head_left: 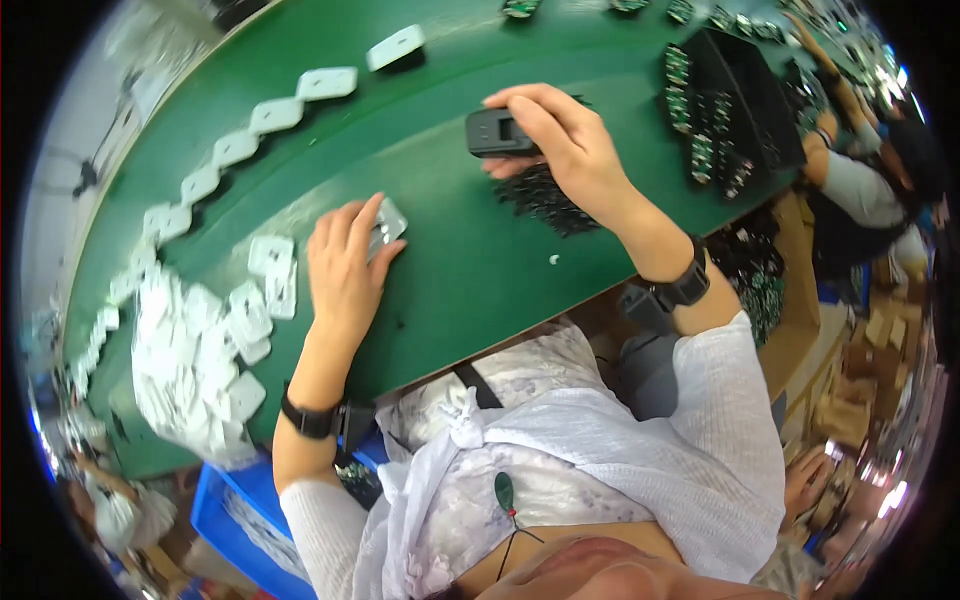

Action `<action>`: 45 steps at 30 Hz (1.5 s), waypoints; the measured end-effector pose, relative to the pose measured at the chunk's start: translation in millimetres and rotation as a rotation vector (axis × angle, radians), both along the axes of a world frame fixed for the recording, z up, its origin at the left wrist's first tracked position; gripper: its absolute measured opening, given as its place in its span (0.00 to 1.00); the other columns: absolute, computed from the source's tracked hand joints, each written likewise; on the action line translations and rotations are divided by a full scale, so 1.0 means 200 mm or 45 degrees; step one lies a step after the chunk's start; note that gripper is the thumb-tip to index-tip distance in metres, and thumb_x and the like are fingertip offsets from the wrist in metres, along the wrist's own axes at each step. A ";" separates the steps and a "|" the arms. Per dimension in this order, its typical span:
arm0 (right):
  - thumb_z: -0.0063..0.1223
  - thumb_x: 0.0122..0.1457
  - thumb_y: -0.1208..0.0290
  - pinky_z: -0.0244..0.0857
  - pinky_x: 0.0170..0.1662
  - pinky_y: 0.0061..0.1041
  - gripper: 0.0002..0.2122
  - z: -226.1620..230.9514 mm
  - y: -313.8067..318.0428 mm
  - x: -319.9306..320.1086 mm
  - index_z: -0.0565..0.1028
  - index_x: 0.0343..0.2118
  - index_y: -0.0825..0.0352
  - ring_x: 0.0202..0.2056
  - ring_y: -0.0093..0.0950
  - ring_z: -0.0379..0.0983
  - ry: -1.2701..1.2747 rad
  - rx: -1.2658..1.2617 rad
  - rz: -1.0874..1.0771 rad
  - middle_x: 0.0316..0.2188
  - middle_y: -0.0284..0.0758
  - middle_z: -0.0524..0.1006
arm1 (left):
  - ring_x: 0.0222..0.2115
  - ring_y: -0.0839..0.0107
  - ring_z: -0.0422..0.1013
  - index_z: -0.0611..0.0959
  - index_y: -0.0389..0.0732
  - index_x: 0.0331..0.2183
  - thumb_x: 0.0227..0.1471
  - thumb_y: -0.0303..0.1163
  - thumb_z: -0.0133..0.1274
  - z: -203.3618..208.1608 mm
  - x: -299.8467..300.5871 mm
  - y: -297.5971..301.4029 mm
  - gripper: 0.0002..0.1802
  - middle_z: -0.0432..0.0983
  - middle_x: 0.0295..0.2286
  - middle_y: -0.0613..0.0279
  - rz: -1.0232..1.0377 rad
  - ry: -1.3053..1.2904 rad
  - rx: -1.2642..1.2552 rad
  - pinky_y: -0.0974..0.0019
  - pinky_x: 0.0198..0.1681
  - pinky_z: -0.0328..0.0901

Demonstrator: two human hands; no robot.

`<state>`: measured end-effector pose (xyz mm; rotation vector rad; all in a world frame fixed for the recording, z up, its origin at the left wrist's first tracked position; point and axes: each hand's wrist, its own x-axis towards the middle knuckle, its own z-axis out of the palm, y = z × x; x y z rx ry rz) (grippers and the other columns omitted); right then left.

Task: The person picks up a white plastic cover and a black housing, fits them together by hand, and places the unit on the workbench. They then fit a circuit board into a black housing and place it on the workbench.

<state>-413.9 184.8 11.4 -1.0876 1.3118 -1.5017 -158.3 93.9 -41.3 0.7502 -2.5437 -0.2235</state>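
My right hand [575, 150] is raised above the green table, with thumb and fingers closed round a black rectangular plastic housing [489, 132] that has a square opening. Below it lies a heap of small black parts [560, 203]; what they are exactly is too small to tell. Low over the tabletop, my left hand [343, 262] has its thumb and fingers about a white, partly shiny plastic cover [388, 230]. The hand hides part of that cover. Several loose white plastic covers [270, 258] lie to the left of this hand.
A row of white covers [275, 116] curves along the table's far left side. A heaped white bag [180, 360] stands near left, above a blue crate [235, 530]. At right is a black box [735, 90] beside green circuit boards [678, 108]. Other people sit at both sides.
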 end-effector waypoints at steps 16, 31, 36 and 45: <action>0.58 0.51 0.76 0.62 0.53 0.32 0.19 -0.09 -0.26 -0.03 0.73 0.48 0.64 0.51 0.36 0.67 1.524 -0.115 0.411 0.47 0.36 0.72 | 0.45 0.60 0.67 0.73 0.40 0.48 0.40 0.25 0.61 -0.04 0.13 0.05 0.29 0.72 0.42 0.60 0.146 0.115 0.071 0.57 0.47 0.61; 0.58 0.49 0.76 0.68 0.45 0.32 0.19 -0.06 -0.28 0.38 0.73 0.47 0.65 0.43 0.36 0.71 1.602 -0.359 0.655 0.42 0.36 0.76 | 0.50 0.56 0.68 0.74 0.38 0.51 0.44 0.13 0.44 -0.04 0.23 0.02 0.29 0.70 0.52 0.55 -0.017 0.412 0.444 0.59 0.53 0.62; 0.58 0.49 0.76 0.68 0.44 0.31 0.19 -0.08 -0.29 0.39 0.73 0.47 0.65 0.42 0.34 0.71 1.616 -0.379 0.647 0.42 0.35 0.75 | 0.53 0.60 0.66 0.74 0.39 0.52 0.43 0.13 0.43 -0.04 0.25 0.03 0.31 0.68 0.54 0.59 0.002 0.247 0.375 0.59 0.55 0.61; 0.58 0.47 0.78 0.70 0.40 0.28 0.20 -0.10 -0.25 0.43 0.74 0.47 0.65 0.40 0.32 0.72 1.699 -0.416 0.525 0.41 0.33 0.75 | 0.55 0.63 0.64 0.71 0.41 0.55 0.44 0.18 0.46 -0.04 0.25 0.08 0.32 0.64 0.57 0.62 0.053 0.027 0.134 0.59 0.56 0.60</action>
